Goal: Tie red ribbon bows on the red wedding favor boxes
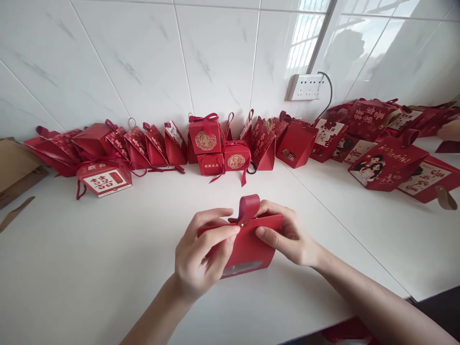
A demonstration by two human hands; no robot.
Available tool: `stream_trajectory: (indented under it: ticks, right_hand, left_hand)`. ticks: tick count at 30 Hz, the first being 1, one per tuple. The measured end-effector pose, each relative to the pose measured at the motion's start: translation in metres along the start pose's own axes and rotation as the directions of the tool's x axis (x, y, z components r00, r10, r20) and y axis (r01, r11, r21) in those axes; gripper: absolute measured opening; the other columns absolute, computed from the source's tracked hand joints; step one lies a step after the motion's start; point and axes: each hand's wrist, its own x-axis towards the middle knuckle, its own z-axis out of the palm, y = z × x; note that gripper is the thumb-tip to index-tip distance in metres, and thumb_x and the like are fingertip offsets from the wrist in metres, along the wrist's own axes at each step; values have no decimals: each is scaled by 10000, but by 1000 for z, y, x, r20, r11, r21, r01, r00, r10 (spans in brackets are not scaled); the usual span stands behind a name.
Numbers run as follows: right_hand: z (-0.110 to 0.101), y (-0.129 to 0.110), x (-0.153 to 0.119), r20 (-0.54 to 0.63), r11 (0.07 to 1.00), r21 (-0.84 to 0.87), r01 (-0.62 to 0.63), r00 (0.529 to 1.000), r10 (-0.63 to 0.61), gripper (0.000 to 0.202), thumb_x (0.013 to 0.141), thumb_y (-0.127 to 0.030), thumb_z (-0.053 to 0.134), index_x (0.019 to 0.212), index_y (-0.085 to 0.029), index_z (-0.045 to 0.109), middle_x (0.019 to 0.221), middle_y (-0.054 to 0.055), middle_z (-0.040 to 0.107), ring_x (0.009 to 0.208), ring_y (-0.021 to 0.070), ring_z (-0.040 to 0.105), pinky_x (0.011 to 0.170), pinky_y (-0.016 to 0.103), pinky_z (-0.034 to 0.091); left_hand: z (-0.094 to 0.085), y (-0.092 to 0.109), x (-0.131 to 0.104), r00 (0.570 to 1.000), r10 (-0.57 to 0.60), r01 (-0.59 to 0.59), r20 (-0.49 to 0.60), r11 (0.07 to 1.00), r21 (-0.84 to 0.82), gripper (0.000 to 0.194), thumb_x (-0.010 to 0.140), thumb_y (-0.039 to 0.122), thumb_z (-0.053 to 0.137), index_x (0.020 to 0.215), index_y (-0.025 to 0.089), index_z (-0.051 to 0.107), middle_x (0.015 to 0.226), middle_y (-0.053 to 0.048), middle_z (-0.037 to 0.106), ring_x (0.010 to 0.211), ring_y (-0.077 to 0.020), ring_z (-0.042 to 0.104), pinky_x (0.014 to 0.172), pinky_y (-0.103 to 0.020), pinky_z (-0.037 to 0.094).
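A red gift box (247, 247) with a clear window low on its front stands on the white counter, near the middle. From its top rises a dark red strap loop (249, 207), with a small metallic fastener at its base. My left hand (204, 249) holds the left side of the box, its fingertips pinched at the fastener. At the box's upper right, my right hand (287, 235) grips the top edge, thumb on the front and fingers behind.
Several red boxes (266, 146) line the tiled wall. Toward the left stands a box with a white label (104, 182); a brown strap (17, 213) lies beyond it. More boxes (388, 163) crowd the right, below a power strip (307, 87). Part of another hand (449, 130) shows far right.
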Motion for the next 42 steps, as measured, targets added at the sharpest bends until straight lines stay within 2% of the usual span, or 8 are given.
stream_trajectory:
  ticks: [2,4,7,13,20,25,35,42]
  right_hand:
    - [5,2,0,-101,974,-144,173,977,-189,302,866,-140,522,1148,-234,470,1005,54,600,799,154,595,677,299,527]
    - [10,5,2,-157,875,-323,360,891,-425,513,795,-51,539,1245,-247,390,1066,74,548,919,194,575,768,371,529]
    - [13,7,4,-83,714,-495,495,791,-606,520,763,-3,532,1221,-225,429,1037,89,527,960,213,557,730,353,544]
    - [12,6,2,-161,741,-463,485,777,-609,408,806,-15,541,1131,-236,431,985,69,564,871,173,600,681,306,551]
    - [9,-7,3,7,624,-600,500,783,-622,280,837,39,490,1038,-143,562,994,107,542,924,161,585,747,289,547]
    - [10,-4,3,-10,627,-612,483,787,-617,284,836,26,508,1052,-151,563,989,90,516,932,156,575,752,279,549]
    - [11,-10,5,-35,662,-619,423,827,-562,231,844,-10,511,1006,-174,523,940,78,517,839,146,564,659,263,542]
    - [11,-8,5,-19,666,-607,434,830,-558,179,849,-25,496,932,-183,504,862,57,515,785,143,555,646,265,533]
  left_hand:
    - [-1,4,3,1000,-18,18,-3,1000,-24,306,798,-17,566,999,204,629,952,-23,629,788,-122,635,630,-229,555]
    - [-3,6,5,1000,-15,15,15,999,-44,315,789,-17,565,1010,193,647,966,-29,644,771,-117,639,617,-216,556]
    - [-4,7,7,999,22,-19,44,997,-71,334,785,-24,548,1043,159,654,1051,-62,648,855,-140,651,692,-233,577]
    - [0,8,4,997,76,-76,-30,997,5,354,760,-51,578,1040,153,656,994,-52,653,851,-135,638,658,-222,573]
    - [0,7,6,998,42,-43,-51,999,-32,302,767,-58,593,971,153,660,879,-37,634,743,-109,611,576,-210,536]
    - [1,8,10,1000,23,-23,6,999,-25,380,782,-73,544,1064,158,654,933,-42,636,784,-109,618,615,-209,540]
    - [4,9,8,998,36,-33,-52,998,59,391,794,-28,600,1103,205,650,939,-9,664,776,-105,624,648,-217,555]
    - [4,9,7,997,50,-48,-55,998,38,388,774,-64,607,1097,147,651,946,-14,651,795,-82,612,665,-183,536]
